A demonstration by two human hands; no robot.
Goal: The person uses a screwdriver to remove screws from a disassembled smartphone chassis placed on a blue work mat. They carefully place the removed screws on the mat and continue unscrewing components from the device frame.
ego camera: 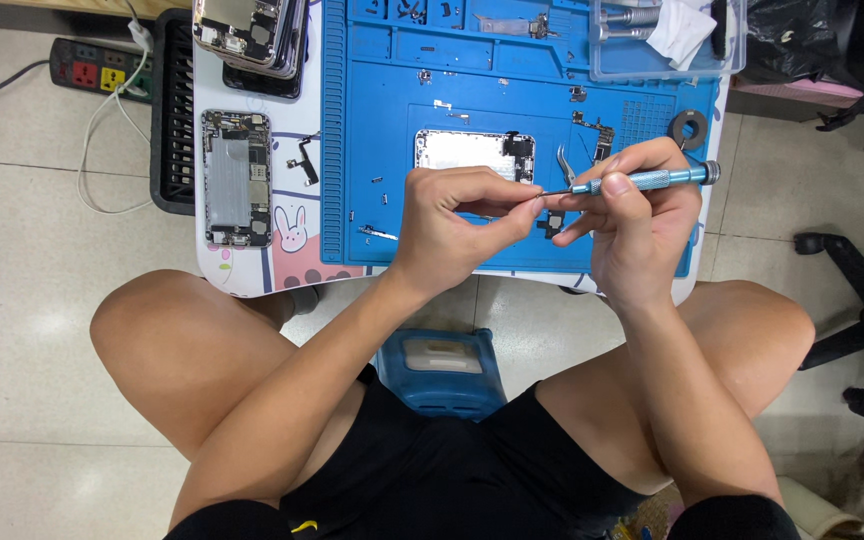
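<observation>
Right hand (642, 215) grips a blue screwdriver (642, 181) over the mat's (352, 150) front edge. Left hand (457, 215) has its fingers pinched shut at the tip; whatever's in there is too tiny to see. Opened phone (472, 153) is half hidden behind both hands.

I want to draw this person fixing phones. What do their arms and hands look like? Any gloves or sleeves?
No gloves: the left hand and right hand are bare, with no rings, watch or bracelets showing. Both forearms are bare too, no sleeves in view. The person wears black shorts.
</observation>
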